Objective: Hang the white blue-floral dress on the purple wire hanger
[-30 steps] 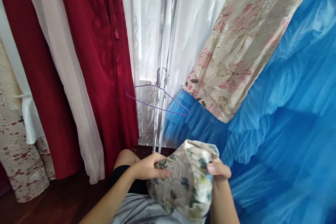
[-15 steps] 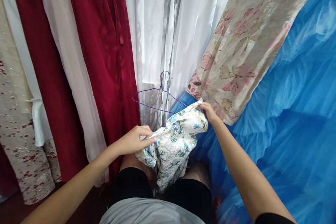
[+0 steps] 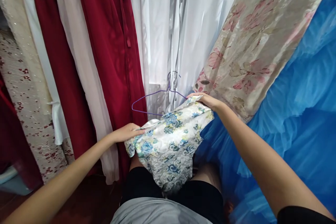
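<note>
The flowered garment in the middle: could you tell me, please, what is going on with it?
A person's left hand and right hand hold the flowered garment by its upper edge, spread between them above the lap. Behind it hangs a purple hanger, its right part hidden, so I cannot tell whether it goes inside. Red fabric hangs to the left, ruffled blue fabric to the right.

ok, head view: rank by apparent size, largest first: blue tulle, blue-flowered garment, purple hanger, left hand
1. Blue tulle
2. Blue-flowered garment
3. Purple hanger, by visible outline; the garment hides part of it
4. Left hand

Apparent size only; nearness to the camera affects it.
</note>
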`<state>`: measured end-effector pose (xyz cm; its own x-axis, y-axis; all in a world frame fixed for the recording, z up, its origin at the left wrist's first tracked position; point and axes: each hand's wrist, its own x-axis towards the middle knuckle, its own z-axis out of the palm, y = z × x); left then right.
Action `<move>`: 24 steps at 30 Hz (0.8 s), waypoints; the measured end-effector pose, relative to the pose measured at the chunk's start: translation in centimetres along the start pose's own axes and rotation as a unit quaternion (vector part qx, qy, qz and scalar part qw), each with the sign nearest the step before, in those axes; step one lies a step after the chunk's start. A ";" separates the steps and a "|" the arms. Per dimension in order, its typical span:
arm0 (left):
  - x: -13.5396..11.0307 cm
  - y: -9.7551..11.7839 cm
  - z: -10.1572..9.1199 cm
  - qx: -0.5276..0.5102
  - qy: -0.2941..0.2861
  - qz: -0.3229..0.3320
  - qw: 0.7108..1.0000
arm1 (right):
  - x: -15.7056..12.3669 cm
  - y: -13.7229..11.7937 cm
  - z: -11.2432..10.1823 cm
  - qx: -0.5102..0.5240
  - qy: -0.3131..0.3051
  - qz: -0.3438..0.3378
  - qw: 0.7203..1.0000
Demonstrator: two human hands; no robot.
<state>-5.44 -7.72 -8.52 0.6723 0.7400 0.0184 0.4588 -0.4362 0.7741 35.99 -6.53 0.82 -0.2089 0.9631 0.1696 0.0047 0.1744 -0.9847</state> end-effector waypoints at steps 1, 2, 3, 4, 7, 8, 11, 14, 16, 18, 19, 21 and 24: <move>0.2 -1.1 -0.8 0.034 -0.008 -0.006 0.999 | -0.1 -0.5 -0.2 -0.005 -0.004 0.004 1.000; 0.5 -2.0 -1.8 0.057 0.005 -0.002 0.998 | -0.1 -0.9 -0.4 -0.012 -0.005 0.008 1.000; 0.8 -2.6 -2.9 0.069 0.038 0.013 0.997 | -0.1 -1.2 -0.6 -0.019 -0.006 0.013 1.000; 1.0 -2.8 -4.1 0.073 0.087 0.032 0.993 | 0.0 -1.4 -0.7 -0.025 -0.006 0.017 1.000; 2.2 -1.8 -8.1 0.100 0.221 0.079 0.967 | 0.2 -1.4 -0.9 -0.035 -0.014 0.022 0.999; 2.9 -1.1 -9.2 0.118 0.245 0.095 0.958 | 0.2 -1.3 -0.9 -0.029 -0.016 0.023 0.999; 5.5 1.5 -10.8 0.157 0.294 0.148 0.931 | 0.2 -0.6 -0.4 0.002 -0.024 0.060 0.998; 8.6 3.9 -9.8 0.147 0.364 0.139 0.909 | -0.4 0.3 0.4 0.014 -0.006 0.147 0.989; 10.0 4.9 -8.7 0.143 0.403 0.067 0.902 | -1.0 1.0 0.5 0.012 0.020 0.180 0.983; 10.7 5.3 -8.0 0.141 0.440 -0.012 0.887 | -1.9 1.7 0.2 0.011 0.032 0.174 0.984; 10.8 5.3 -7.8 0.138 0.450 -0.037 0.882 | -2.4 2.1 -0.2 0.009 0.029 0.162 0.986; 10.6 5.0 -7.7 0.110 0.435 -0.042 0.893 | -3.6 2.8 -1.1 -0.009 0.025 0.127 0.992; 10.0 5.0 -7.4 0.040 0.339 0.040 0.939 | -4.9 2.9 -2.6 -0.056 0.060 0.065 0.995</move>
<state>-0.75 1.27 0.21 0.1941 0.8470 0.4948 0.4820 -0.5217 0.7039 39.54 -10.26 -2.79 -0.0812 0.9953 0.0524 0.1342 0.0630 -0.9890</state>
